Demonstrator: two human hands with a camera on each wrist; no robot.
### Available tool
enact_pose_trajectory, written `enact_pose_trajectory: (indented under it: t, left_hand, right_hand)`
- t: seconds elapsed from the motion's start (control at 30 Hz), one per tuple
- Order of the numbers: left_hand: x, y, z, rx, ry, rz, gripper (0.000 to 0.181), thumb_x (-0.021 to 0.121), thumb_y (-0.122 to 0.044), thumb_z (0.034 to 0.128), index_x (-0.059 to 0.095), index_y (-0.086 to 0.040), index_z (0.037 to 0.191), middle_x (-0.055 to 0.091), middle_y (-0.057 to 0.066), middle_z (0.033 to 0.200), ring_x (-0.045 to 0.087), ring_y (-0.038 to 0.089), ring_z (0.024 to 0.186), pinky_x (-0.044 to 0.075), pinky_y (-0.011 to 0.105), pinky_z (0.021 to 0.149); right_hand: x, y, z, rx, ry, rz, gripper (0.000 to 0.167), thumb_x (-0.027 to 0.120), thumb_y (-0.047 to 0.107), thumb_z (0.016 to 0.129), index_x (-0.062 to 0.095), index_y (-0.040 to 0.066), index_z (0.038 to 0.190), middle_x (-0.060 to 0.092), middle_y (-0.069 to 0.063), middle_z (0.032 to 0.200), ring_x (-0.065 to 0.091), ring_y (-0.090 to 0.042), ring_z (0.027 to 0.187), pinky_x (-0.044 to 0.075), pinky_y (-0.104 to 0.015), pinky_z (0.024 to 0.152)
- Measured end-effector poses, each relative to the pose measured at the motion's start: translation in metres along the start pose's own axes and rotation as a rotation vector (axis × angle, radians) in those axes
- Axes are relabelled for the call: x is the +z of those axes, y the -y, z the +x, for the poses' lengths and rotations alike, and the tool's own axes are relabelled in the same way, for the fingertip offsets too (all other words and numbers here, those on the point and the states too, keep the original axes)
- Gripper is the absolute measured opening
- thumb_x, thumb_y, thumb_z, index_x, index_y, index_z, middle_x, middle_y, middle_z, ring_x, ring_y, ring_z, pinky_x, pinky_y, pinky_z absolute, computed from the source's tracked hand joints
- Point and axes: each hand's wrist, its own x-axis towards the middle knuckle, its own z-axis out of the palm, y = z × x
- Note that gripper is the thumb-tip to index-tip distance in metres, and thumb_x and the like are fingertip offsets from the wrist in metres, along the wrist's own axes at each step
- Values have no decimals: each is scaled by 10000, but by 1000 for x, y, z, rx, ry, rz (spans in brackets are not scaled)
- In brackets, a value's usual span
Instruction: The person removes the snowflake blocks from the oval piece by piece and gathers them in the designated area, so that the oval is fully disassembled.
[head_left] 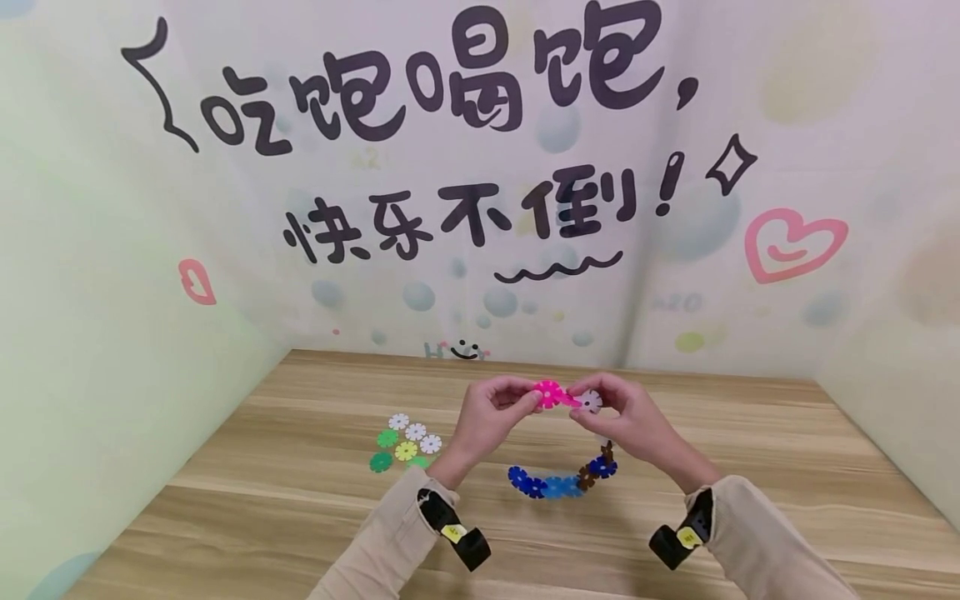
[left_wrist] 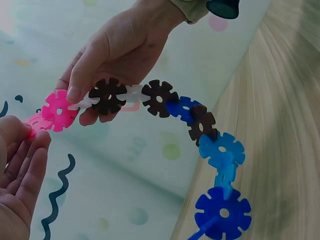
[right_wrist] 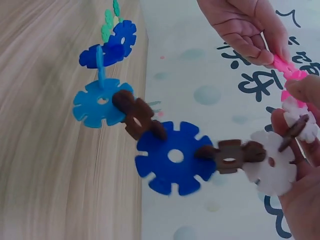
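Head view, left hand: the left hand (head_left: 483, 417) has thumb and fingertips closed in a pinch on the outer pink disc (head_left: 548, 394), gap about as thin as the plastic.
Head view, right hand: the right hand (head_left: 637, 417) is pinching too, right around where the second pink disc (head_left: 571, 401) meets a white disc (head_left: 592, 402).
Head view, chain: the chain (head_left: 558, 486) of notched flower pieces spans both hands, then loops down below the right one and curls back left. Can't tell if the low end touches the table (head_left: 225, 500).
Head view, loose bits: a bunch of loose discs (head_left: 406, 451), white, green and yellow, on the wood just left of the left hand.
Head view, background: pale backdrop (head_left: 480, 162) with big black Chinese writing and pink hearts.
Head view, arms: beige sleeves (head_left: 772, 542), black strap-on gadgets (head_left: 471, 548) at both wrists.
Left wrist view, grip: left fingers and thumb close on the end pink piece; the right thumb presses beside the white one.
Left wrist view, colours: pink, pink, white, brown, white, brown, blue, brown, two light blue, then dark blue, arcing right and down.
Right wrist view, grip: right hand's cut off at the edge, digits around the white-and-pink stretch; can't tell how tight.
Right wrist view, far end: two dark blue discs, green loose ones behind.
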Motion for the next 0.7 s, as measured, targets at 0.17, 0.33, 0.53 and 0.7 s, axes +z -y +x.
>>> enact_pose_trajectory:
  t: [0.17,0.33,0.53,0.7]
  left_hand:
    - [2,1,0,-37,1,-64,173,567,6,842,596,124,965,615,255,873,618,302,749,519,350,701]
    - [3,0,1,-58,33,-49,159,570,5,838,605,118,943,624,248,852,614,346,755,525,300,669]
    - [6,-1,4,-52,76,-7,172,580,-41,845,618,98,939,639,223,841,612,368,764,517,234,646]
    - [4,-3,4,-79,50,23,164,597,-59,838,637,72,928,652,191,813,623,337,746,525,286,658]
  right_hand:
    - [2,1,3,-97,-29,-28,152,627,-78,765,619,32,869,604,-85,860,517,-109,696,473,-209,572]
    - [2,1,3,-133,-39,-50,159,629,-118,740,627,22,815,597,-85,824,496,-110,658,460,-204,534]
    - [2,0,3,-138,-33,-73,160,640,-101,739,643,45,807,599,-62,821,514,-116,679,474,-211,554]
    - [2,3,5,-127,-28,-89,194,644,-110,728,647,72,796,600,-47,805,514,-115,678,476,-213,561]
